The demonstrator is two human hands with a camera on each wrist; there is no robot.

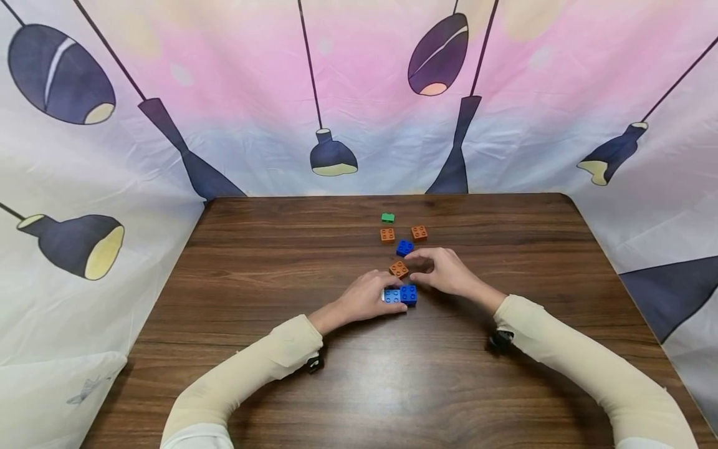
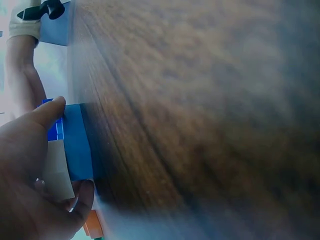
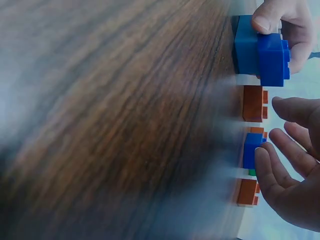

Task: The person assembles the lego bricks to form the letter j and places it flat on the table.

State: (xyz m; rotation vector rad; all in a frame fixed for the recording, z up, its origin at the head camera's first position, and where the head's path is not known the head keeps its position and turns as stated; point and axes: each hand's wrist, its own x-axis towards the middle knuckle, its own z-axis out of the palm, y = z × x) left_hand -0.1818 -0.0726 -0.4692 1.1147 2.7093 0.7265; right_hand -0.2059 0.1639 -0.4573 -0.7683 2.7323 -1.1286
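Observation:
My left hand grips a small block of joined toy building bricks, thumb on the near side and fingers on the far side. A dark blue brick sits on its right end, beside a light blue studded part. From the left wrist, a teal-blue lower layer and a whitish piece show. My right hand hovers with thumb and fingers apart, holding nothing. Its fingertips are by a loose blue brick; contact is unclear. An orange brick lies just left of its thumb.
Farther back on the brown wooden table lie two more orange bricks, one left and one right, and a green brick. A printed cloth hangs behind the table's far edge.

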